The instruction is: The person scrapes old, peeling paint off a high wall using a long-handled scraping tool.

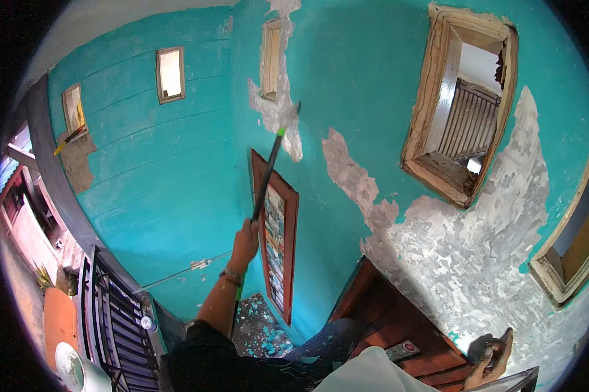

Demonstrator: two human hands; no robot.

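Observation:
My left hand (245, 245), with a bracelet at the wrist, grips the dark pole of a long-handled scraper (270, 171). The tool slants up to a green collar and a blurred head over the bare plaster patch (290, 142) below a narrow wall opening. Turquoise paint (343, 73) surrounds that patch. At the lower right, my right hand (493, 360) has its fingers spread and holds nothing visible. It is close to the scraped grey wall (451, 245); whether it touches the wall I cannot tell.
Paint flakes litter the floor (262, 328). A red-brown framed panel (288, 235) and a wooden door (387, 318) stand close by. At left are a metal railing (120, 318), a can (148, 323) and a white bucket (71, 365). A yellow-handled tool (69, 139) rests at a small opening.

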